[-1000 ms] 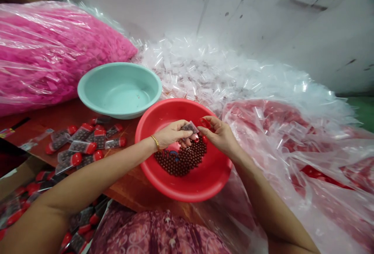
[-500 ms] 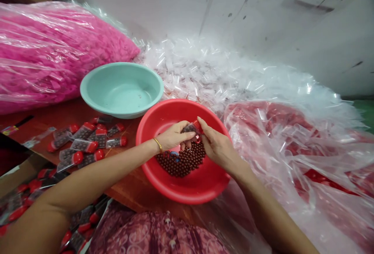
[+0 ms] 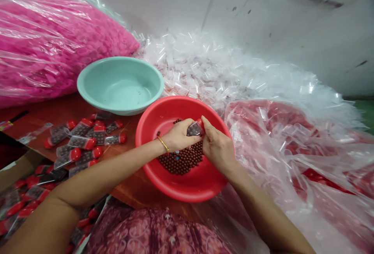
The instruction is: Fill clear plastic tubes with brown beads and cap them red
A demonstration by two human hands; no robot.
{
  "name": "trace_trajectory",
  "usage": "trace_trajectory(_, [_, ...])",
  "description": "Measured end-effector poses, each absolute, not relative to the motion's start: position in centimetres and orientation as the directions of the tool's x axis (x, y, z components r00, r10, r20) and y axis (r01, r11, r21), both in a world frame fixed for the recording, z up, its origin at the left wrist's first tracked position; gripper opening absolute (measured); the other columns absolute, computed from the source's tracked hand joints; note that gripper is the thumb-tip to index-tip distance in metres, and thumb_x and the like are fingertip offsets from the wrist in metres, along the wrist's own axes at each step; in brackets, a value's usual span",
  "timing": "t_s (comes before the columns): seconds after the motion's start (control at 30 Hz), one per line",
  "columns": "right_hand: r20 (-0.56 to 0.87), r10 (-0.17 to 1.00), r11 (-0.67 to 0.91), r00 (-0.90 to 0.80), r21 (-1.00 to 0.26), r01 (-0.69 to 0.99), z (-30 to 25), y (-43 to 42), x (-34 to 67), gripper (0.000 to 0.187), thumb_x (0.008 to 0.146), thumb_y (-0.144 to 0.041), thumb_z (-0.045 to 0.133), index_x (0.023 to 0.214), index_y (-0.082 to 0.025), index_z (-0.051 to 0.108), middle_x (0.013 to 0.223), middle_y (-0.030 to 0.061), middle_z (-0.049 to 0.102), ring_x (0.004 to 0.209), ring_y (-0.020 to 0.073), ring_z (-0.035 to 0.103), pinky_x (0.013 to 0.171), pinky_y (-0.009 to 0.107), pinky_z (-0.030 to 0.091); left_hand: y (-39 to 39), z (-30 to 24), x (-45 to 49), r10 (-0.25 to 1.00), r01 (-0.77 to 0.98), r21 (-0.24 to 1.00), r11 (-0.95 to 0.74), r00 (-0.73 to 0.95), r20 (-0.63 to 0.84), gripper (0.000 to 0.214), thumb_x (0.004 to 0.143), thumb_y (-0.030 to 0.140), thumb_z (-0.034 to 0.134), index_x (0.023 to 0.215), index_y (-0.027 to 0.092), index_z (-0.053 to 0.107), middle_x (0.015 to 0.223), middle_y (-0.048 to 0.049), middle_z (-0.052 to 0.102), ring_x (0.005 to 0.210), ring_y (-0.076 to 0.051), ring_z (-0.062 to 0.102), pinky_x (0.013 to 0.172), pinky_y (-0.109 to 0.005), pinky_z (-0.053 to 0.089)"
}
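Red basin (image 3: pixel 187 193): stands on the orange-brown table (image 3: pixel 130 186) in front of the person, a pool of dark brown beads (image 3: pixel 181 162) on its floor.
Clear capped container (image 3: pixel 194 129): above the basin, between both hands, tilted, brown beads visible through its wall, red cap (image 3: pixel 200 123) towards the right.
Left hand (image 3: pixel 180 134): thumb and fingers pinch the container's clear body; a gold bracelet (image 3: pixel 163 144) circles the wrist.
Right hand (image 3: pixel 218 147): thumb extended and fingers curled at the red cap; whether they pinch it or only press against it, I cannot tell.
Filled containers (image 3: pixel 82 141): lie loosely piled on the table, left of the red basin; more fill a cardboard box below.
Teal basin (image 3: pixel 121 90): just behind the red one, to its left.
Pink pieces (image 3: pixel 58 47): bagged in transparent plastic, far left.
Clear plastic pieces (image 3: pixel 210 63): heaped along the wall, behind the red basin.
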State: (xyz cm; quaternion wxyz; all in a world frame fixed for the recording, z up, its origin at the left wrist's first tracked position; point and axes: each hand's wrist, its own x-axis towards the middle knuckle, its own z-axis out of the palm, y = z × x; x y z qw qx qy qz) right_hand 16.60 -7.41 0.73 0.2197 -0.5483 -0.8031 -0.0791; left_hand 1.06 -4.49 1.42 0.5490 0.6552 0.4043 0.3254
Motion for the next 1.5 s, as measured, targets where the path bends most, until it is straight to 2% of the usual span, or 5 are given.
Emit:
trace_trajectory(0.5, [0.372,0.873,0.393,-0.316,-0.153,0.906,0.2,-7.3,15.4,0.048,0.083,-0.015,0.033,0.127,-0.008,0.052,0.1,0.0166,0.068,0.079,0.0219,0.065,0.068,0.033,0.053,-4.6,1.0,1.1,0.961,0.38,0.924,-0.041,0.267,-0.067,0.009,0.06,0.017,0.055,0.064,0.016,0.048,0.059,0.0035,0.048,0.057,-0.01,0.043,0.052,-0.021,0.033])
trace_trajectory(0.87, [0.343,0.92,0.387,-0.19,-0.722,0.574,1.9,-5.8,17.0,0.033,0.077,-0.029,0.045,0.099,-0.019,0.068,0.099,0.0063,0.069,0.096,0.0235,0.063,0.081,0.036,0.05,-4.1,2.8,0.7,0.864,0.574,0.784,-0.236,0.494,-0.102,0.014,0.06,0.031,0.056,0.066,0.018,0.054,0.059,-0.0003,0.054,0.055,-0.015,0.049,0.052,-0.025,0.033])
trace_trajectory(1.03, [0.172,0.984,0.147,0.048,-0.932,0.331,2.4,-5.1,15.2,0.061,0.091,-0.049,0.011,0.111,-0.019,0.06,0.101,0.0103,0.066,0.072,0.0164,0.062,0.062,0.03,0.047,-5.9,3.2,1.4,0.787,0.601,0.709,-0.369,0.607,-0.105,0.018,0.06,0.034,0.059,0.068,0.018,0.059,0.057,-0.0022,0.056,0.054,-0.017,0.052,0.05,-0.025,0.034])
trace_trajectory(1.33, [-0.018,0.99,0.015,-0.141,-0.975,0.224,3.4,-6.7,13.0,0.06,0.09,-0.056,0.011,0.127,-0.025,0.046,0.133,0.0053,0.05,0.104,0.0163,0.056,0.091,0.035,0.042,-9.2,2.5,1.9,0.826,0.695,0.585,-0.417,0.559,-0.075,0.023,0.067,0.033,0.058,0.083,0.016,0.062,0.068,-0.0088,0.063,0.07,-0.026,0.061,0.069,-0.037,0.045])
trace_trajectory(1.5, [-0.032,0.959,0.041,-0.283,-0.967,0.25,3.0,-5.1,14.0,0.067,0.089,-0.058,0.009,0.111,-0.018,0.058,0.109,0.0095,0.065,0.094,0.0175,0.061,0.083,0.034,0.046,-9.0,5.4,-1.3,0.812,0.729,0.463,-0.505,0.583,-0.033,0.019,0.071,0.033,0.055,0.081,0.018,0.06,0.068,-0.0072,0.06,0.065,-0.022,0.056,0.061,-0.03,0.037])
